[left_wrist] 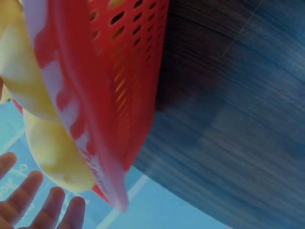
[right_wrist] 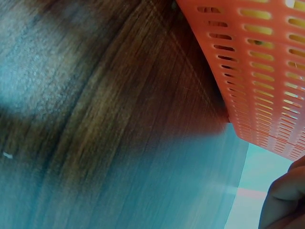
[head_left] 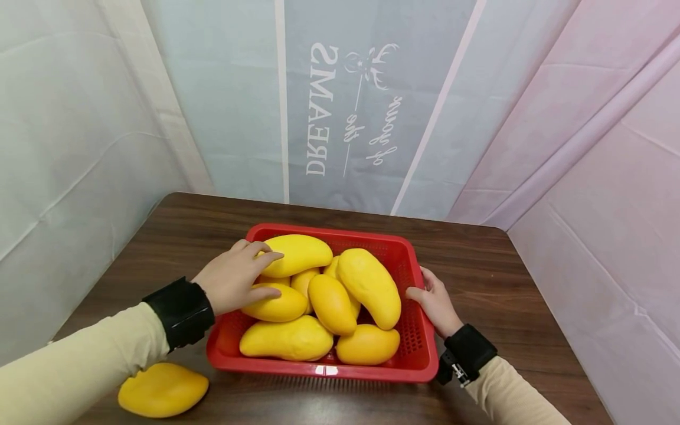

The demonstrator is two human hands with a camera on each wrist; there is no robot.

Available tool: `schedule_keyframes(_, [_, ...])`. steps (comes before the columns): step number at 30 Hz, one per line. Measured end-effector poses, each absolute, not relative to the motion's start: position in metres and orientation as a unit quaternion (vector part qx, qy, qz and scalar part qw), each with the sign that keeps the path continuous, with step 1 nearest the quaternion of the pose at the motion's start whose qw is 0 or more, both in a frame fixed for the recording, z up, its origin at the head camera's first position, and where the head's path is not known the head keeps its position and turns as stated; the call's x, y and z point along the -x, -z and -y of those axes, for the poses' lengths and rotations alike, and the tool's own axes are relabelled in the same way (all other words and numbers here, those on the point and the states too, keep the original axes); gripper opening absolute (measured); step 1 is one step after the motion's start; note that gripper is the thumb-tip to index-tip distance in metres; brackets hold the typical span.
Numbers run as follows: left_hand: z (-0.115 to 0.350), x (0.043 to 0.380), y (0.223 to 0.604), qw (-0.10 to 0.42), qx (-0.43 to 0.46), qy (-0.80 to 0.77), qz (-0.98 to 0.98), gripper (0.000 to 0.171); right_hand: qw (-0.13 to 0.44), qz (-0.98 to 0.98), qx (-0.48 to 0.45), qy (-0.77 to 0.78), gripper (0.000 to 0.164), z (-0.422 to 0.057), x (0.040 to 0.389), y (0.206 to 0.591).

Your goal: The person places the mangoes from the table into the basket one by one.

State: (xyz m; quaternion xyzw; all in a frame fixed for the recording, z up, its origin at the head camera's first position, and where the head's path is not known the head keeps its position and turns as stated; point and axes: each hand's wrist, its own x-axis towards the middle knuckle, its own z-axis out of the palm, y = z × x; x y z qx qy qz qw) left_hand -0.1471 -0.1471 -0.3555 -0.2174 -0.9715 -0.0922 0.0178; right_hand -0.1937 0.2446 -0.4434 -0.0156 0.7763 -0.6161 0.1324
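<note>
A red perforated plastic basket (head_left: 379, 373) stands on the table, filled with several yellow mangoes (head_left: 370, 286). Over its left side reaches my left hand (head_left: 234, 277), fingers spread and nearly straight, above a large mango (head_left: 300, 255) and a more orange mango (head_left: 278, 304). Whether the fingertips touch them I cannot tell. In the left wrist view the fingers (left_wrist: 47, 210) show near the mangoes (left_wrist: 59, 152) at the rim. My right hand (head_left: 435, 301) grips the basket's right rim, thumb over the edge and fingers outside. Only part of that hand (right_wrist: 286, 200) shows in the right wrist view.
One mango (head_left: 163, 389) lies on the dark wooden table (head_left: 494, 283), left of the basket and below my left forearm. A printed cloth (head_left: 350, 118) hangs behind the table, with pale cloth (head_left: 69, 147) at the left and more at the right.
</note>
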Motion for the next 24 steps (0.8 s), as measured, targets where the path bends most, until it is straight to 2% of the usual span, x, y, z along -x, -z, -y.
schedule_keyframes(24, [0.184, 0.123, 0.37, 0.001, 0.144, 0.162, 0.976, 0.07, 0.133, -0.775, 0.009, 0.618, 0.059, -0.244, 0.193, 0.444])
